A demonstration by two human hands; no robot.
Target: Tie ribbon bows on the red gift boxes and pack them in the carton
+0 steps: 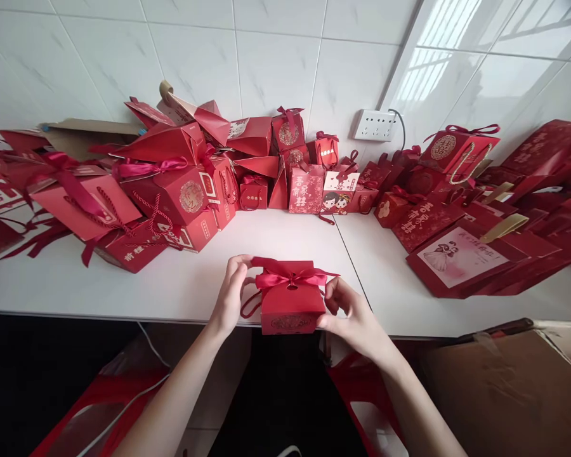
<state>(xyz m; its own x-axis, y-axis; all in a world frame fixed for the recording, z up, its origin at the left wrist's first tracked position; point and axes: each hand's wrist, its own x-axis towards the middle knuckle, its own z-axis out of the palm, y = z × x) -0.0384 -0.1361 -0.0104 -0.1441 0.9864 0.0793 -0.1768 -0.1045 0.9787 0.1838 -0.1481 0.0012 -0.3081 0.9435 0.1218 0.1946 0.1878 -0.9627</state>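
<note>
A small red gift box [292, 304] with a gold round emblem on its front sits at the table's near edge. A glossy red ribbon [276, 279] is tied in a bow across its top, and a dark red cord handle loops out on the left. My left hand [231, 295] is beside the box's left side, its fingers curled at the tip of the ribbon's left end. My right hand [349, 314] is closed at the right side, thumb against the front corner and bent fingers near the ribbon's right end.
Red boxes [166, 193] with bows are heaped at left, more [307, 190] stand along the tiled wall, and red bags [471, 254] lie at right. A power socket [375, 125] is on the wall. A cardboard carton [509, 387] and red stools [99, 406] are below the white table [285, 235].
</note>
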